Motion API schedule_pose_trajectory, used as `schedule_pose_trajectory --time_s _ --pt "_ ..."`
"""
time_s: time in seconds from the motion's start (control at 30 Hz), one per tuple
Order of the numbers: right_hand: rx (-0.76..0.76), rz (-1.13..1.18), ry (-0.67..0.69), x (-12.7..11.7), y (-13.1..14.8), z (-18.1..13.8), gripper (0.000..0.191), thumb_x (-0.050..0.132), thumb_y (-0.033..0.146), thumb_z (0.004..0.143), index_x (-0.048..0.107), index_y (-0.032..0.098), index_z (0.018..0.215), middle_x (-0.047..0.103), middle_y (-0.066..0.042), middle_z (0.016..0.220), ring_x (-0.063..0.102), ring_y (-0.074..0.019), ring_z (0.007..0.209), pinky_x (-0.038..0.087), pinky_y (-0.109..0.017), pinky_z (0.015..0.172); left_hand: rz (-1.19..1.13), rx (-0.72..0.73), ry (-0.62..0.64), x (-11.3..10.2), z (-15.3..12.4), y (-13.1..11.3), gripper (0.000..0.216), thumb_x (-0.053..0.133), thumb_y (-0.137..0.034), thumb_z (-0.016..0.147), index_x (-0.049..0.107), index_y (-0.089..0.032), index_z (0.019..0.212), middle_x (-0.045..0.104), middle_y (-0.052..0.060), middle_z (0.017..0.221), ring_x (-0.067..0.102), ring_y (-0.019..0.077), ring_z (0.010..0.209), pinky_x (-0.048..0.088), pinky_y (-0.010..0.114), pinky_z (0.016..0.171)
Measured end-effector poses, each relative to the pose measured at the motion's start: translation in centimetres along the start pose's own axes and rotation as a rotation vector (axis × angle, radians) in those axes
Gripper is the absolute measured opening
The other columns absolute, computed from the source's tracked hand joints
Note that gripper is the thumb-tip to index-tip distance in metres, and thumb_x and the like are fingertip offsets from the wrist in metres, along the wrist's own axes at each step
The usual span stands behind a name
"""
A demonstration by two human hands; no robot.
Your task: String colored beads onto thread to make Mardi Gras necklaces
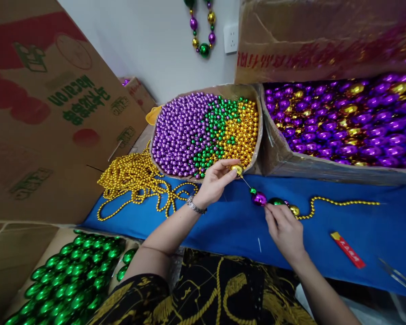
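Observation:
My left hand (217,179), a watch on its wrist, pinches a large gold bead (237,169) at the near edge of the small-bead box. A thin needle or wire runs from that bead down to a small green bead (253,191) and a large purple bead (259,198). My right hand (284,228) is closed by the purple bead, its fingertips gripping the strand there. Behind those fingers the strand goes on with a dark green bead (276,201) and a gold one (294,210), then a gold bead chain (311,207) on the blue cloth.
A box (260,135) holds small purple, green and gold beads. Large purple and gold beads fill the right carton (325,162); green ones (71,271) lie lower left. Gold chains (131,178), a red packet (348,250) and tweezers-like metal (401,276) rest on the cloth (223,234).

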State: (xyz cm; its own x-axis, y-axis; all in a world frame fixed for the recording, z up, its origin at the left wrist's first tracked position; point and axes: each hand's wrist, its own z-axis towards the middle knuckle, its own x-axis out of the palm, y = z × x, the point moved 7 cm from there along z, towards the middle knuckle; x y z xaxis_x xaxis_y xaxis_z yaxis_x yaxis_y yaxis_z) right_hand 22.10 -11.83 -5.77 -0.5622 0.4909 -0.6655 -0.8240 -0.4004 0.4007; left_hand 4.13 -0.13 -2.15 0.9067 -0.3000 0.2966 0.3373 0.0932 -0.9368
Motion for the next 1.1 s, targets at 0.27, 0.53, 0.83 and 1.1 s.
schedule_pose_trajectory --time_s 0.27,0.53,0.83,1.1 --pt "0.045 0.077 0.032 0.3 0.2 0.5 0.014 0.057 0.02 0.092 0.066 0.018 0.102 0.069 -0.005 0.092 0.067 -0.0144 0.082 0.051 -0.025 0.078 0.004 0.03 0.023 0.6 -1.9 1.3 0.048 0.078 -0.02 0.075 0.06 -0.024 0.12 0.066 0.005 0.115 0.061 0.0155 0.108 0.051 0.029 0.092" --pt "0.138 0.174 0.078 0.9 -0.3 -0.4 0.021 0.056 0.023 0.092 0.06 0.02 0.113 0.068 -0.003 0.092 0.066 -0.0132 0.078 0.053 -0.024 0.077 -0.069 -0.045 -0.032 -0.5 -2.4 1.9 0.053 0.081 -0.02 0.071 0.057 -0.021 0.118 0.065 0.006 0.113 0.063 0.016 0.102 0.054 0.03 0.087" --pt "0.128 0.119 0.093 1.8 -0.9 -0.9 0.018 0.054 0.028 0.094 0.063 0.019 0.107 0.07 -0.003 0.087 0.067 -0.0139 0.075 0.053 -0.024 0.072 -0.037 0.03 0.105 0.2 -3.0 0.9 0.057 0.08 -0.011 0.07 0.055 -0.023 0.12 0.064 0.005 0.115 0.063 0.0126 0.102 0.054 0.027 0.089" --pt "0.095 0.155 0.076 1.8 -0.7 -0.6 0.015 0.054 0.027 0.093 0.066 0.019 0.098 0.064 -0.005 0.088 0.064 -0.0144 0.077 0.052 -0.026 0.072 -0.071 -0.013 0.087 -0.1 -3.1 1.8 0.056 0.082 -0.013 0.069 0.056 -0.021 0.118 0.064 0.006 0.114 0.063 0.0133 0.1 0.054 0.026 0.085"
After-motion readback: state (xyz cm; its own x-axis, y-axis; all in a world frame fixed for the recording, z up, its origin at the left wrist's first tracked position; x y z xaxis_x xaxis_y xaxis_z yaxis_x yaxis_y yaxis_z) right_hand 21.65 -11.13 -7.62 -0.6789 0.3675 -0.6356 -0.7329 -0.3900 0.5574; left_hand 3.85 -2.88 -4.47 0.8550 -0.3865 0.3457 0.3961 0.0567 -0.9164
